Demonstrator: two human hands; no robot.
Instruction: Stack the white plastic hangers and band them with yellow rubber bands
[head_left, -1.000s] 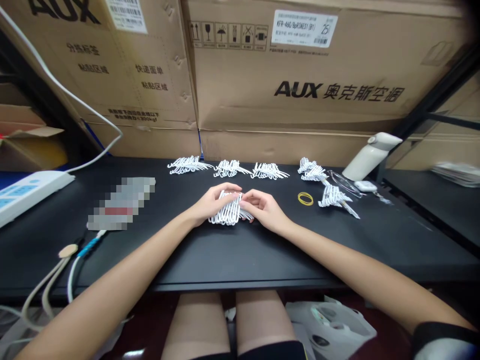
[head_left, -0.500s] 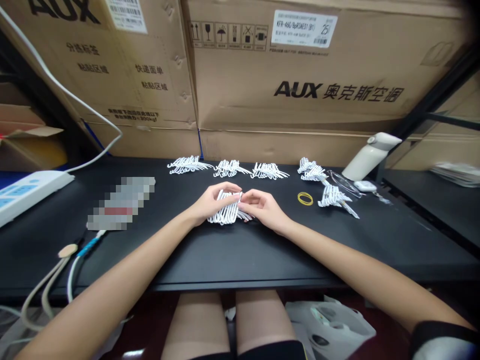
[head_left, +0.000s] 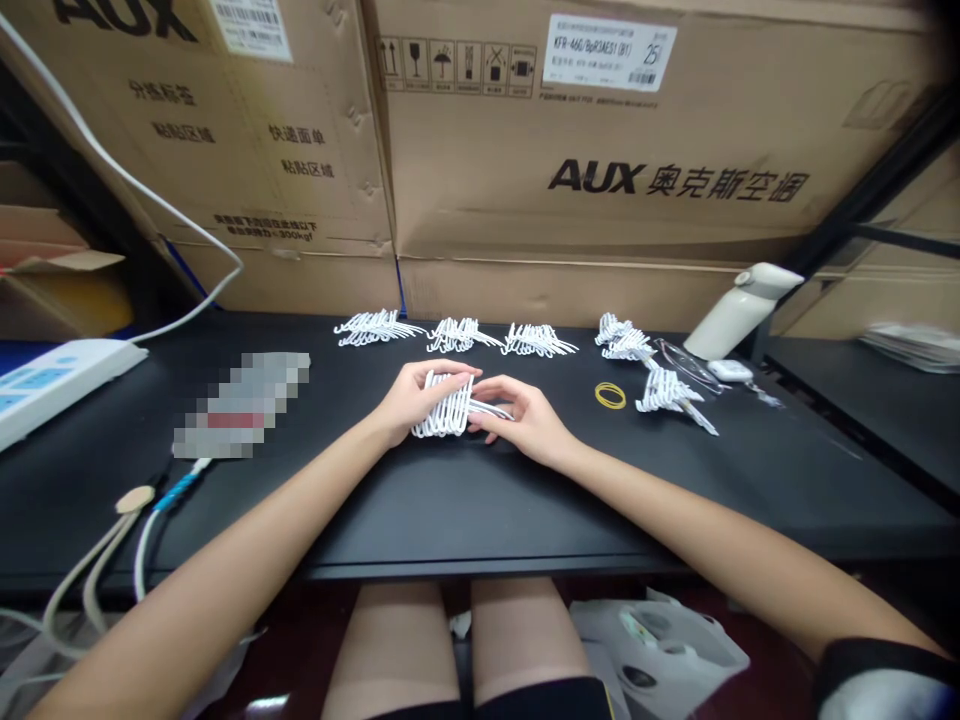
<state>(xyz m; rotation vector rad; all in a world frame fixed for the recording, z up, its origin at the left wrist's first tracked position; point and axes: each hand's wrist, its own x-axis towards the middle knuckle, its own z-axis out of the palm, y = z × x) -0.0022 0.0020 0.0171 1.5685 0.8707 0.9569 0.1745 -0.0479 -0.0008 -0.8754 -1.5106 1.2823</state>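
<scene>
My left hand (head_left: 415,396) is closed on a bundle of white hooks (head_left: 444,412), lined up side by side, thumb across their top. From the right, the fingers of my right hand (head_left: 523,418) close round the thin white ends that stick out of this bundle. Both hands are just above the black table, and the right fingertips are partly hidden. Along the back of the table lie similar hook bundles: one at the left (head_left: 377,327), another beside it (head_left: 461,335) and a third (head_left: 540,340). More hook bundles lie at the right (head_left: 667,392), near yellow rubber bands (head_left: 610,396).
A white bottle (head_left: 741,310) leans at the back right, with glasses (head_left: 694,368) and a small white device (head_left: 730,371) by it. Cardboard boxes (head_left: 480,215) wall off the back. To the left are a blurred-out flat object (head_left: 244,405), a power strip (head_left: 64,385) and cables.
The hook bundle has moved slightly left and up with my left hand. My right fingers have shifted from the bundle's upper edge down round its protruding ends.
</scene>
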